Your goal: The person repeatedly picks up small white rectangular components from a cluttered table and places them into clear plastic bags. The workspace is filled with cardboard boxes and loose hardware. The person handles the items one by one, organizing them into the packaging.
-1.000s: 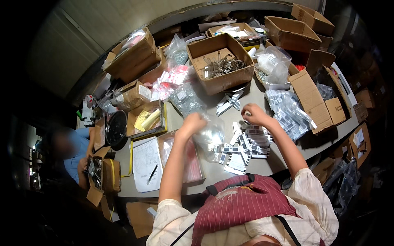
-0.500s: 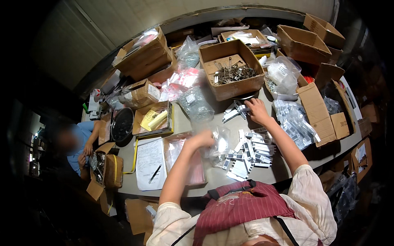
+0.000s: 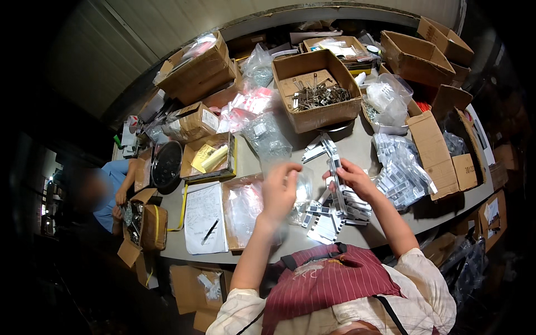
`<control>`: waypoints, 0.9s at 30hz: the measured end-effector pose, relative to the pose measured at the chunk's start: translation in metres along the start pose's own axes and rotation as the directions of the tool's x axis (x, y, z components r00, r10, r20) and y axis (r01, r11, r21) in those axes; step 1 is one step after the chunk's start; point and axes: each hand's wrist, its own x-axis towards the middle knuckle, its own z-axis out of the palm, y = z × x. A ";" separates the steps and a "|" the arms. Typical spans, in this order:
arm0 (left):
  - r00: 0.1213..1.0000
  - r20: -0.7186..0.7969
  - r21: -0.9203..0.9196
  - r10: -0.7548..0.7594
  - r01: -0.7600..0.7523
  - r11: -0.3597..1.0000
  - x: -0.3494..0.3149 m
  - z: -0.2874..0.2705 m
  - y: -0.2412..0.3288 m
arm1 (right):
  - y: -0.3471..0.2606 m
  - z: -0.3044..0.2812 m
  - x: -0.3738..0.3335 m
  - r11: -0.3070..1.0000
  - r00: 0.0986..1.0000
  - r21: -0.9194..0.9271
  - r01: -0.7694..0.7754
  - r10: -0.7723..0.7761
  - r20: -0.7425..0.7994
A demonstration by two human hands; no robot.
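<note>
My right hand (image 3: 355, 177) is closed on a long, narrow grey-and-white piece (image 3: 337, 192), held nearly upright over a pile of similar pieces (image 3: 326, 226). What these pieces are, I cannot make out. Left of it, my left hand (image 3: 281, 188) is blurred, its thumb and fingers apart with nothing visible between them. A clear plastic bag (image 3: 302, 192) lies just right of that hand, partly hidden by it. A few more grey-and-white pieces (image 3: 318, 149) rest beyond both hands, near a cardboard box of small metal parts (image 3: 287, 113).
A shallow box of clear bags (image 3: 230, 223) and a notepad (image 3: 195, 223) with a pen (image 3: 210, 231) lie to the left. Bagged pieces (image 3: 399, 167) and an open carton (image 3: 432, 148) stand right. At the far left, a person in blue (image 3: 109, 206) handles a parts box (image 3: 154, 229).
My right hand has come nearer from the far pieces and now holds a long grey-and-white piece. My left hand has lifted its fingers and shifted slightly beside the clear bag.
</note>
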 end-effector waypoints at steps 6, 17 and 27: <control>0.971 0.166 -0.013 0.175 -0.175 0.984 -0.011 0.031 0.008 | -0.017 0.032 -0.043 0.987 0.987 0.108 -0.121 0.108 0.117; 0.909 0.099 0.172 0.405 -0.416 0.893 -0.029 0.030 0.018 | -0.006 0.056 -0.055 0.983 0.996 0.181 -0.025 0.040 -0.078; 0.757 0.235 0.158 0.610 -0.648 0.745 -0.026 0.013 0.017 | -0.010 0.063 -0.069 0.940 0.990 0.313 -0.135 0.144 -0.007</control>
